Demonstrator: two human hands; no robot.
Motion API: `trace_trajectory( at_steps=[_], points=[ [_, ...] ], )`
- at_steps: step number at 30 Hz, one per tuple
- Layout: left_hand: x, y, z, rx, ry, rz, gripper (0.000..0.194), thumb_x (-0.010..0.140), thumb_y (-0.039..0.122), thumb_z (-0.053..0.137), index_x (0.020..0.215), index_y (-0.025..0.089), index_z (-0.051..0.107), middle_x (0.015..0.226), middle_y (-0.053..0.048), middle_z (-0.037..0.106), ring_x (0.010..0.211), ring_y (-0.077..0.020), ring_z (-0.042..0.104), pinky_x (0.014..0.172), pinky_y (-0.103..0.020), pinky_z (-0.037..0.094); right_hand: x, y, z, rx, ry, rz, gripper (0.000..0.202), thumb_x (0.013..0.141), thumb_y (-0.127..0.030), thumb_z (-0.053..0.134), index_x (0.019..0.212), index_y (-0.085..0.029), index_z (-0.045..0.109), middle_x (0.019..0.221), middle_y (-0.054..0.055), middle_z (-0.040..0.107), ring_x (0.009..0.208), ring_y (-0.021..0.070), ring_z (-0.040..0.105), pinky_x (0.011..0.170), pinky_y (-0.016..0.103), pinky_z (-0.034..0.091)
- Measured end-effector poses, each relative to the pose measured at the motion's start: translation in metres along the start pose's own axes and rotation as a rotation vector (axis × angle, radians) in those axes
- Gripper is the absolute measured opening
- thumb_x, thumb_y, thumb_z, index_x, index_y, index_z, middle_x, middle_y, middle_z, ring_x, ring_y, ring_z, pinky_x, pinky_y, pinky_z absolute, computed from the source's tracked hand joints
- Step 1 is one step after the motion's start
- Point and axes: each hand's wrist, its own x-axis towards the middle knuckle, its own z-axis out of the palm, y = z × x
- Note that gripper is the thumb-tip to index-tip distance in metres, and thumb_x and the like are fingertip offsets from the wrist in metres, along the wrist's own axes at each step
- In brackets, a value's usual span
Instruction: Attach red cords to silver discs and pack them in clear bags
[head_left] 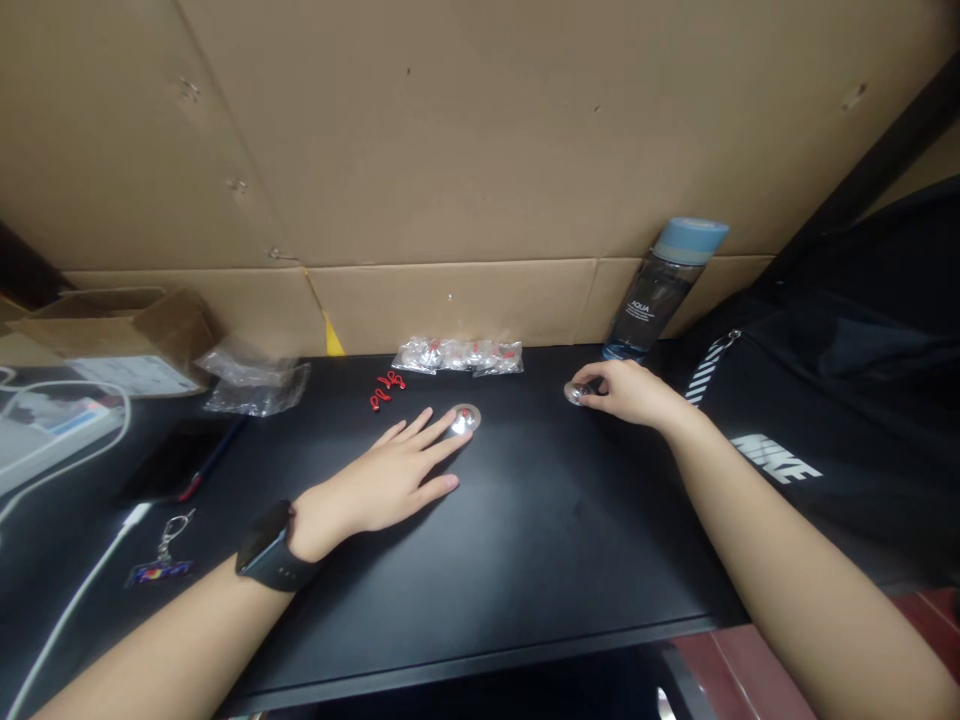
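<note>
We stretch our left hand [386,485] palm down over the smooth black table [525,545], its forearm coming in from eight o'clock, its wrist ringed by a dark watch [283,560]. The fingers are fanned apart, the thumb pointing toward three o'clock, and the forefinger and middle finger lie at the edge of the first disc [466,416], a shiny, domed round with a red spot and a flat, see-through rim.

Our right arm slants in from five o'clock. The right hand [630,390] bends at the wrist, thumb and forefinger pinching the second disc [575,393], another glossy round; we cannot tell whether it touches the table. It sits toward three o'clock of the first disc.

At twelve o'clock of the first disc lie crinkled clear packets [457,355]; at ten o'clock, small looped red hooks [383,394]. Beyond the right hand, at one o'clock, a see-through bottle [645,305] with a light blue cap stands near the creased brown cardboard [480,130].
</note>
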Motion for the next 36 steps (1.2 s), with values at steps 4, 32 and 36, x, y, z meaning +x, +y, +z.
trace_trajectory(
  at_steps=[4, 32, 36],
  points=[
    [0.000, 0.000, -0.001, -0.003, 0.009, 0.007, 0.064, 0.105, 0.063, 0.033, 0.164, 0.044, 0.015, 0.173, 0.003, 0.009, 0.159, -0.0375, 0.011, 0.125, -0.061, 0.022, 0.000, 0.002, -0.001, 0.012, -0.017, 0.006, 0.027, 0.079, -0.039, 0.078, 0.105, -0.035, 0.078, 0.101, -0.001, 0.080, 0.088, 0.0256, 0.074, 0.070, 0.032, 0.053],
    [0.000, -0.002, 0.001, -0.002, 0.035, 0.025, 0.064, 0.105, 0.061, 0.036, 0.164, 0.045, 0.016, 0.173, 0.003, 0.009, 0.159, -0.0367, 0.011, 0.126, -0.060, 0.022, -0.005, -0.011, 0.002, -0.130, -0.021, -0.014, 0.037, 0.085, -0.030, 0.066, 0.122, -0.036, 0.071, 0.108, 0.003, 0.079, 0.094, 0.0278, 0.075, 0.071, 0.033, 0.054],
    [0.000, 0.000, -0.001, -0.003, 0.010, -0.002, 0.064, 0.105, 0.062, 0.034, 0.164, 0.045, 0.016, 0.173, 0.003, 0.008, 0.159, -0.0369, 0.011, 0.126, -0.060, 0.023, -0.008, -0.032, 0.006, -0.100, -0.011, -0.099, 0.035, 0.086, -0.028, 0.065, 0.119, -0.039, 0.072, 0.105, 0.000, 0.079, 0.090, 0.0251, 0.075, 0.068, 0.030, 0.052]
  ],
)
